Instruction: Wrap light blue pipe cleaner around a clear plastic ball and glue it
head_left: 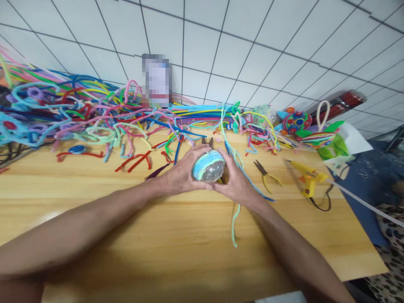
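Between my two hands is a round clear ball (pixel 208 165), its upper part wrapped in blue and pale green fuzzy stems and its lower right part bare. My left hand (pixel 181 170) wraps round its left side, fingers over the top and thumb below. On the right, my right hand (pixel 235 179) grips the ball's other side. A pale green stem (pixel 234 227) hangs down beside my right wrist, and more of that colour shows above this hand. Dark plier jaws (pixel 207 142) show just behind the ball, their handles mostly hidden by it and my hands.
Tangled colourful stems (pixel 94 113) line the back of the wooden table (pixel 151 252). Yellow-handled pliers (pixel 267 173) and a yellow glue gun (pixel 307 176) with a cord lie right. A blurred upright device (pixel 157 82) leans on the tiled wall. Patterned fabric shows beyond the right edge.
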### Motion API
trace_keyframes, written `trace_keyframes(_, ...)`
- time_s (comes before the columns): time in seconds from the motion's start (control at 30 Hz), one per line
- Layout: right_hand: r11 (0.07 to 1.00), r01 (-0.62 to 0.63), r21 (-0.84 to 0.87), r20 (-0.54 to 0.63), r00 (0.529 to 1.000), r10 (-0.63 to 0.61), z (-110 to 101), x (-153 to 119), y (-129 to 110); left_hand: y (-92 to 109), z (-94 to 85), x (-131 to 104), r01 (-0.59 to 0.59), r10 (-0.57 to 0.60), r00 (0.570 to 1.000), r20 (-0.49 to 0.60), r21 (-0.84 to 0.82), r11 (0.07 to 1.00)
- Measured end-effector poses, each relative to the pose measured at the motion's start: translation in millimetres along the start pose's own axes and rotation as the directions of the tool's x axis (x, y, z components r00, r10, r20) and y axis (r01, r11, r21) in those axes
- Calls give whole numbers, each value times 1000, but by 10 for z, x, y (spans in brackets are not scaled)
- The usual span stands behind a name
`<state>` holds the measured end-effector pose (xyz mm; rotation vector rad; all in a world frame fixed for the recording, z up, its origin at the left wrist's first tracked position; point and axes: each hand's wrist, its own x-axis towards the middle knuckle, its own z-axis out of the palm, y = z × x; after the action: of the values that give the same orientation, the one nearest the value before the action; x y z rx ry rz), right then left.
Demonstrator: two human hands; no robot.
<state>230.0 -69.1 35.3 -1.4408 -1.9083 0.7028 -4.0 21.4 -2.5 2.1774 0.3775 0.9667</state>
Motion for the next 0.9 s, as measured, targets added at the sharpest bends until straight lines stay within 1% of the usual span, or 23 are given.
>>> trace_keyframes(0.07,1000,1,-26,38,999,0,-60,-10,-4,-1,7,2,39,-39,999,-8,-12,999)
trace_keyframes(0.13,998,1,-56,73,997,4,-155,-18,4,25,3,9,101,-102,995,-10,-28,994)
trace_keyframes(0.2,995,-16,-93,76,997,23,-284,-17,25,62,-4,20,167,-167,986,-6,-43,985)
trace_keyframes(0.23,993,-32,-112,51,998,38,-360,-12,42,80,-7,26,191,-192,981,-3,-48,980)
trace_keyframes(0.3,987,-78,-140,-37,997,74,-523,2,84,104,-10,40,213,-214,977,-1,-50,976)
trace_keyframes(0.37,978,-129,-166,-128,986,108,-681,1,132,116,-13,50,208,-209,978,-7,-48,977)
trace_keyframes(0.43,963,-176,-206,-195,971,135,-811,-49,182,122,-19,54,197,-198,980,-10,-47,979)
trace_keyframes(0.5,942,-222,-253,-245,956,159,-905,-183,230,126,-25,50,187,-187,982,2,-39,982)
trace_keyframes(0.57,915,-283,-286,-305,933,193,-974,-412,278,126,-27,43,183,-183,983,9,-20,983)
trace_keyframes(0.67,866,-401,-297,-432,866,253,-1099,-875,361,119,-18,33,173,-173,985,-9,6,985)
trace_keyframes(0.7,848,-438,-297,-488,833,259,-1160,-1032,400,116,-14,32,165,-165,986,-13,8,986)
trace_keyframes(0.73,832,-470,-293,-552,794,254,-1233,-1177,450,114,-11,32,155,-155,988,-14,8,988)
trace_keyframes(0.8,794,-539,-282,-676,699,235,-1401,-1404,592,113,-10,37,131,-131,991,-14,5,991)
trace_keyframes(0.87,762,-585,-277,-778,602,180,-1574,-1527,780,115,-15,44,118,-118,993,-10,13,993)
trace_keyframes(0.9,754,-590,-288,-796,586,154,-1650,-1551,880,116,-18,48,119,-119,993,-4,17,993)
